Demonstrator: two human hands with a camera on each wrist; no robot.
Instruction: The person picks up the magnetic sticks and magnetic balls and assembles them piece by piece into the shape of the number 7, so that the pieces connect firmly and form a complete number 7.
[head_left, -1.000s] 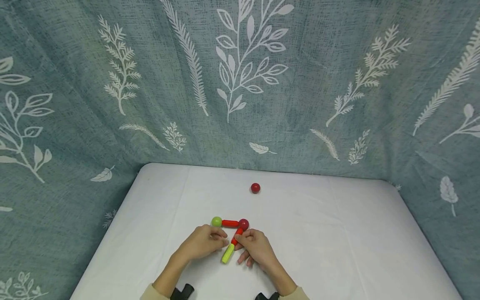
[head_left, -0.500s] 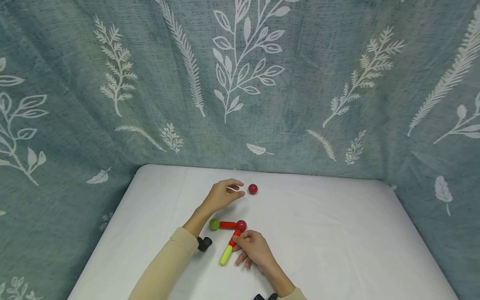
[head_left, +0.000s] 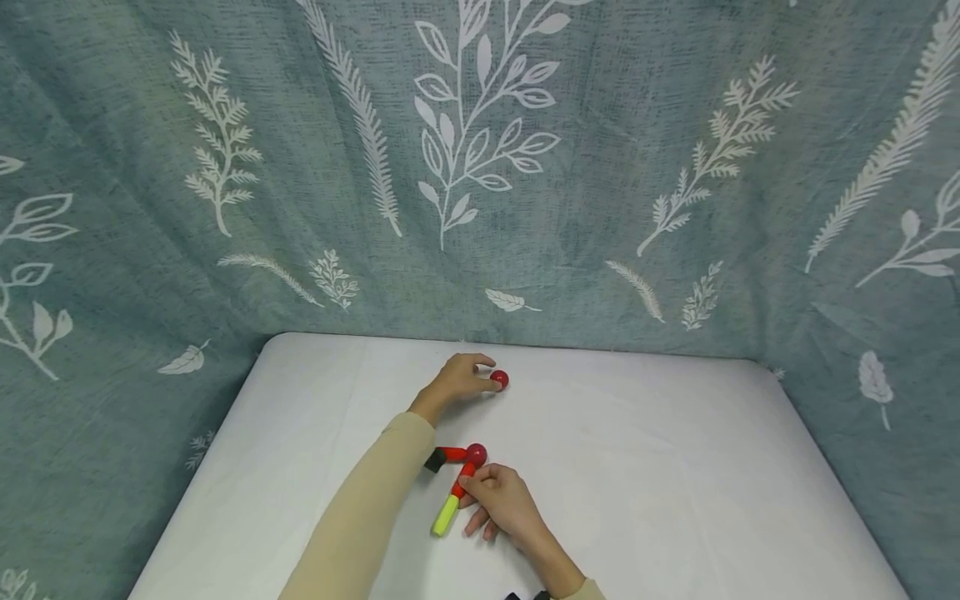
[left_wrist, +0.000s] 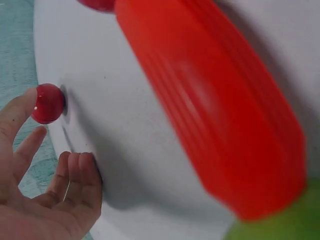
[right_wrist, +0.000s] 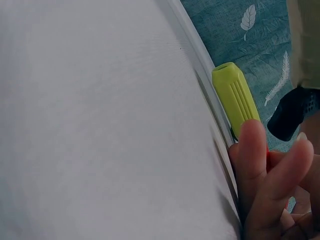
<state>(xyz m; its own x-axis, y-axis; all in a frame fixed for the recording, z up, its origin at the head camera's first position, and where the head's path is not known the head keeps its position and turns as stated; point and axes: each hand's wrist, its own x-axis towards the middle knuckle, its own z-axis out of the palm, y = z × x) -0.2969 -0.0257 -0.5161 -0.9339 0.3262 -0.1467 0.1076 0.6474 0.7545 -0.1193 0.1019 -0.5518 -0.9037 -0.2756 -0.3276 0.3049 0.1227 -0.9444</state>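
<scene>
My left hand (head_left: 454, 377) reaches to the far part of the table, its thumb overlapping a loose red ball (head_left: 502, 379) and its fingers apart around it. In the left wrist view that red ball (left_wrist: 49, 104) sits by a fingertip. My right hand (head_left: 504, 502) pinches a red rod (head_left: 467, 472) between thumb and finger. One end of this rod meets a dark red ball (head_left: 476, 454); a yellow-green rod (head_left: 445, 517) extends from the other. Another red rod (left_wrist: 210, 110) runs from the dark red ball to a green ball (left_wrist: 285, 220), which the left arm hides in the head view.
A white cloth covers the table (head_left: 637, 475). Behind it hangs a teal curtain (head_left: 570, 275) with white leaf prints. The left sleeve (head_left: 360, 508) crosses over the near left side, and a black wrist camera (head_left: 436, 459) overlaps the rod there.
My left hand has moved from beside the rods forward and right to the loose red ball. The right hand keeps its pinch on the red rod.
</scene>
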